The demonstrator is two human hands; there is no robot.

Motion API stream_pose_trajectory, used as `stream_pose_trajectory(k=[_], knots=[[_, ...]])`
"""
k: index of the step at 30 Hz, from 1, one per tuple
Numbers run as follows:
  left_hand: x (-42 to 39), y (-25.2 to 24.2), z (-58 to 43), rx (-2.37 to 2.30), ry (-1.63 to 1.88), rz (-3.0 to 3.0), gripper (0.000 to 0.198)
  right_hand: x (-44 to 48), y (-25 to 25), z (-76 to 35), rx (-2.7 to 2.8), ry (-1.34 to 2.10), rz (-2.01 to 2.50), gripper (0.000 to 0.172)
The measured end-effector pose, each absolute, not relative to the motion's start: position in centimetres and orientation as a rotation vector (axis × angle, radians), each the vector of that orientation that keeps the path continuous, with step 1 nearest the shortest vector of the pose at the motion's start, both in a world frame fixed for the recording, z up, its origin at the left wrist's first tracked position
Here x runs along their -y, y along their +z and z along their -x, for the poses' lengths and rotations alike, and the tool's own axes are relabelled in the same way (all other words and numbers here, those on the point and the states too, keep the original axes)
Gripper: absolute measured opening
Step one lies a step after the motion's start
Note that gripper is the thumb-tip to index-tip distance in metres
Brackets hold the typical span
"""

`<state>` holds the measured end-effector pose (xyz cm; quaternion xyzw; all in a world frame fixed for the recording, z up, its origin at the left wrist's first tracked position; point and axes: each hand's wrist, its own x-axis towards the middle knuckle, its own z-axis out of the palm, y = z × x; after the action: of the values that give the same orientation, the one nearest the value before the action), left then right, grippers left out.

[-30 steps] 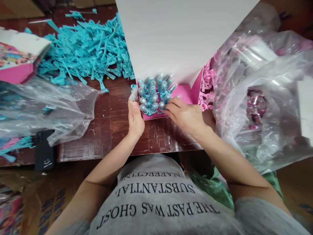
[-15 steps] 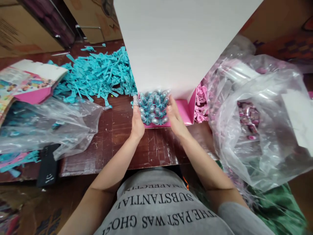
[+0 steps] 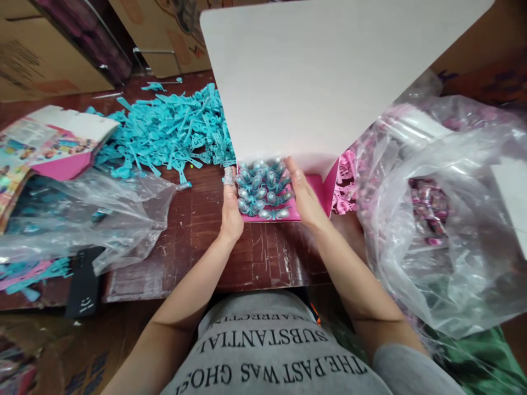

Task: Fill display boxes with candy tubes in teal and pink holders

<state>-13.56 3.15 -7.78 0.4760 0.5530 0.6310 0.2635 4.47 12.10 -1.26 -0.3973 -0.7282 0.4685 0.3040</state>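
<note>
A box (image 3: pixel 312 192) with a pink inside and a tall white raised lid (image 3: pixel 321 82) stands on the table in front of me. Packed in its left part are several blue plastic pieces (image 3: pixel 263 189) with shiny, pearly rounded ends. My left hand (image 3: pixel 233 214) lies flat along the box's left side, a pale wrap around one finger. My right hand (image 3: pixel 307 202) reaches inside, its fingers stretched along the right edge of the blue pieces. Some fingertips of both hands are hidden.
A heap of turquoise plastic clips (image 3: pixel 177 129) lies behind left, pink clips (image 3: pixel 346 184) right of the box. Clear plastic bags (image 3: pixel 132 203) flank the work area; the right bag (image 3: pixel 395 274) holds pink pieces. A black device (image 3: pixel 84 282) sits at the table's front edge.
The view has shifted slightly, and the lid's top edge now shows. At the box's front, the nearest blue pieces lie a little differently. My hands keep their places beside the cluster.
</note>
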Motion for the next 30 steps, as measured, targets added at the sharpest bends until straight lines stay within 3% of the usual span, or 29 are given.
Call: stream_pose_trajectory(k=[5,9,13,16,25,30], knots=[[-0.9,-6.3,13.2,-1.521,1.799,-1.462,0.074,-9.8,-0.8,-6.9,2.136,0.972,0.963,0.079],[-0.1,-4.0,13.1,-1.677,1.677,-1.903,0.075,-7.5,-0.4,-7.3,2.318,0.610,0.808,0.087],[-1.4,-2.0,13.9,-1.621,1.290,-2.237,0.031,-7.4,-0.6,-7.6,2.209,0.460,0.941,0.059],[-2.4,-1.6,14.8,-1.591,1.149,-2.319,0.020,-7.8,-1.3,-7.6,2.145,0.542,0.964,0.049],[-2.5,-2.4,14.6,-1.654,1.137,-2.308,0.032,-6.4,-2.8,-4.8,2.178,0.598,1.015,0.058],[-1.5,-3.3,14.9,-1.667,1.628,-2.059,0.082,-5.9,-2.7,-5.4,2.137,0.638,0.937,0.078]])
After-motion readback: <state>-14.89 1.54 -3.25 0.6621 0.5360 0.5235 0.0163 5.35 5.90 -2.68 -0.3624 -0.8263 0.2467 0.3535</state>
